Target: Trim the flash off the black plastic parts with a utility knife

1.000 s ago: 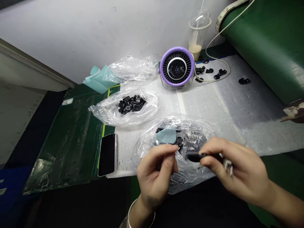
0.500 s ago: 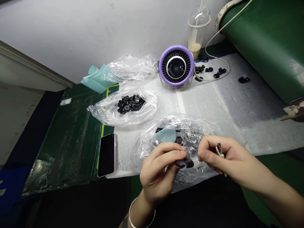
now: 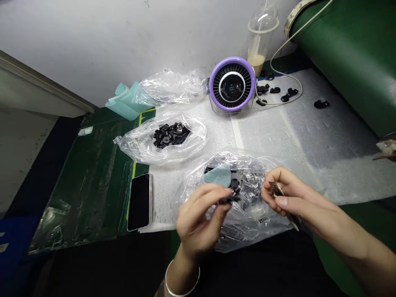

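My left hand is closed in a pinch on a small flat black plastic part, held just above a clear plastic bag of black parts with a teal paper slip inside. My right hand is closed around a thin metal tool, its tip pointing up and left, a short way right of the black part. Both hands hover over the near edge of the white foam sheet.
A second clear bag of black parts lies further back, with a third bag and teal sheets behind it. A purple desk fan, a plastic drink cup, loose black parts, a phone and a green conveyor belt surround them.
The black part passed from my right hand to my left hand. My right hand has drawn back to the right and now holds only the thin tool.
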A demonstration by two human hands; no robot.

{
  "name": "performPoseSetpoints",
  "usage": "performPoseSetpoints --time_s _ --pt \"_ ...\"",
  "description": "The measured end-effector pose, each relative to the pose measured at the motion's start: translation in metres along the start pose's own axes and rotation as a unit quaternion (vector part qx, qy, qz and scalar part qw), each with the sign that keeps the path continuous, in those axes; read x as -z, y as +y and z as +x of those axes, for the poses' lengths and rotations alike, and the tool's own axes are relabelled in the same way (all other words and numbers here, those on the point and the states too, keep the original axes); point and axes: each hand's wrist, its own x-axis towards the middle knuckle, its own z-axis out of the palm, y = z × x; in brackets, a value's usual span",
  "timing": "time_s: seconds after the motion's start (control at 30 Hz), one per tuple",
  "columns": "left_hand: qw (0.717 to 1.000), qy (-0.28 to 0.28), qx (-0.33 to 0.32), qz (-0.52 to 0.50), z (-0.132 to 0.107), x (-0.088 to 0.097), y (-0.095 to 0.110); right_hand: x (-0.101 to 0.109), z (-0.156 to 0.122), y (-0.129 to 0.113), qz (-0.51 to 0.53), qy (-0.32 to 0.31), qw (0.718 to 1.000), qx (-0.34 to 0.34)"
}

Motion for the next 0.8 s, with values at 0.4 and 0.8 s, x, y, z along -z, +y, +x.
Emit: performPoseSetpoints --time_s 0.4,0.8 --pt "0.930 0.139 0.022 0.339 0.077 0.062 -0.065 0.005 -0.014 0.005 -0.078 0.053 0.995 0.027" --pt "0.872 -0.379 0.055 0.305 0.015 -0.032 -0.058 0.011 -0.013 0.011 -0.047 0.030 0.998 0.012"
